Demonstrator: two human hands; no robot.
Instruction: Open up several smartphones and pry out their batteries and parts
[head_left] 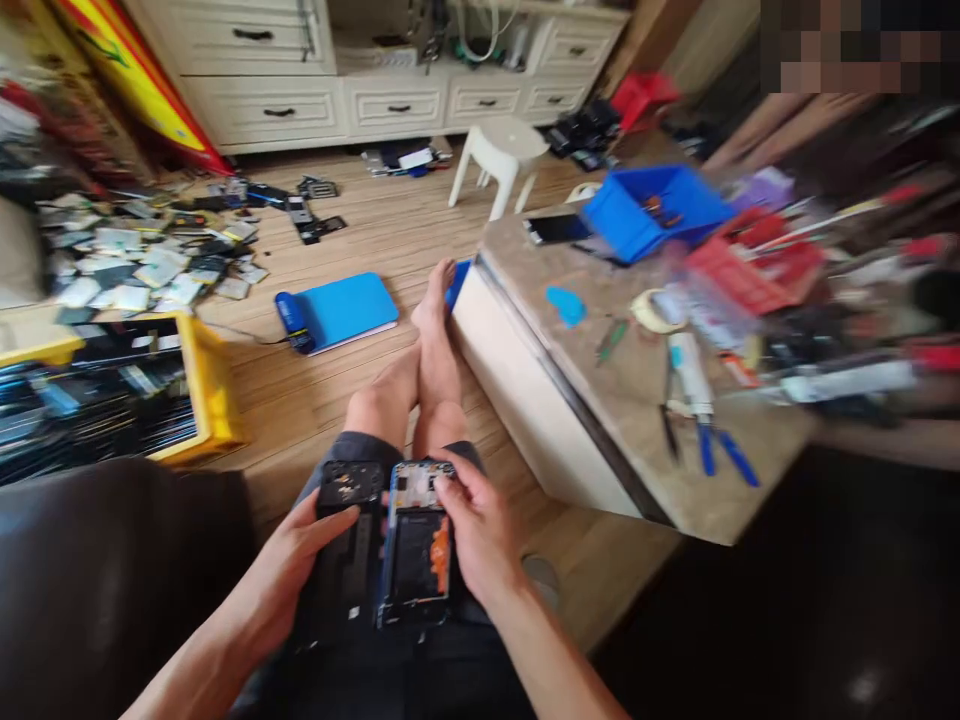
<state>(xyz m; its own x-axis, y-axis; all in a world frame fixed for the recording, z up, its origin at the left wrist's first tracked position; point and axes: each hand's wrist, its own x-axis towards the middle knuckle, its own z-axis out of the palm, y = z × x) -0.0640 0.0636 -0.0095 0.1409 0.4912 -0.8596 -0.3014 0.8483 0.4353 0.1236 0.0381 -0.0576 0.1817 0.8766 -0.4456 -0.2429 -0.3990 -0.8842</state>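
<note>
Over my lap, my left hand (289,560) holds a black phone back cover (352,540), its thumb lying on the inner face. My right hand (480,520) grips an opened phone body (418,545) by its right edge, thumb near the top. The phone body shows a silvery upper section, a black battery area and an orange strip along the right side. Cover and body are side by side, close together, with fingertips visible between them. The fingers under both pieces are mostly hidden.
On the table (600,400) to the right are a blue bin (652,215), a red basket (757,265), blue-handled pliers (720,450) and a dark phone. A yellow crate (214,390) of phone parts, loose batteries, a blue pad (349,310) and a white stool (506,145) stand on the floor.
</note>
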